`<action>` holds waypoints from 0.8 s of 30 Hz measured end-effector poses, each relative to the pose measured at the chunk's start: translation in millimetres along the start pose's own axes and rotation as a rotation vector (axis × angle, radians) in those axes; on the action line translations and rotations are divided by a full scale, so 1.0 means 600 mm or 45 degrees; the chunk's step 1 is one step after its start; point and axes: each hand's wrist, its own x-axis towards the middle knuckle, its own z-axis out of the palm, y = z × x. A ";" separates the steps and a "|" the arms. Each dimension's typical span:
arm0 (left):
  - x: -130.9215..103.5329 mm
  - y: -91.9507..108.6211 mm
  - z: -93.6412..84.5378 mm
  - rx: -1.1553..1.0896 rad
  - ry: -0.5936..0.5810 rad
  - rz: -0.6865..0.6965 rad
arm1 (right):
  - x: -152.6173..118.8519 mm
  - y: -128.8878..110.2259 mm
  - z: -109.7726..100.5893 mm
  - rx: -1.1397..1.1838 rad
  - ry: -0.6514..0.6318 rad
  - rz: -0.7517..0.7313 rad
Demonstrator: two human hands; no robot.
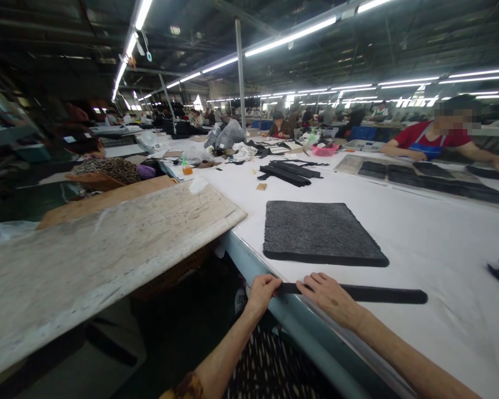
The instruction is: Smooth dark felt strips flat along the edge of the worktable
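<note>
A long black fabric strip lies along the near edge of the white table, its right end rounded. My left hand pinches the strip's left end right at the table edge. A short way to the right, my right hand is on top of the strip, fingers bent over it and gripping it; part of the strip is hidden beneath. Just beyond both hands sits a neat, flat block of dark grey-black fabric pieces, apart from the strip.
A worn board adjoins the table at left. Farther back are black strips, a small tan block, a pink basket and an orange bottle. A co-worker in red handles dark pieces at right.
</note>
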 end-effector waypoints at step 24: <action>0.000 -0.102 -0.071 0.005 0.169 -0.113 | -0.073 0.024 -0.014 0.105 -0.004 0.075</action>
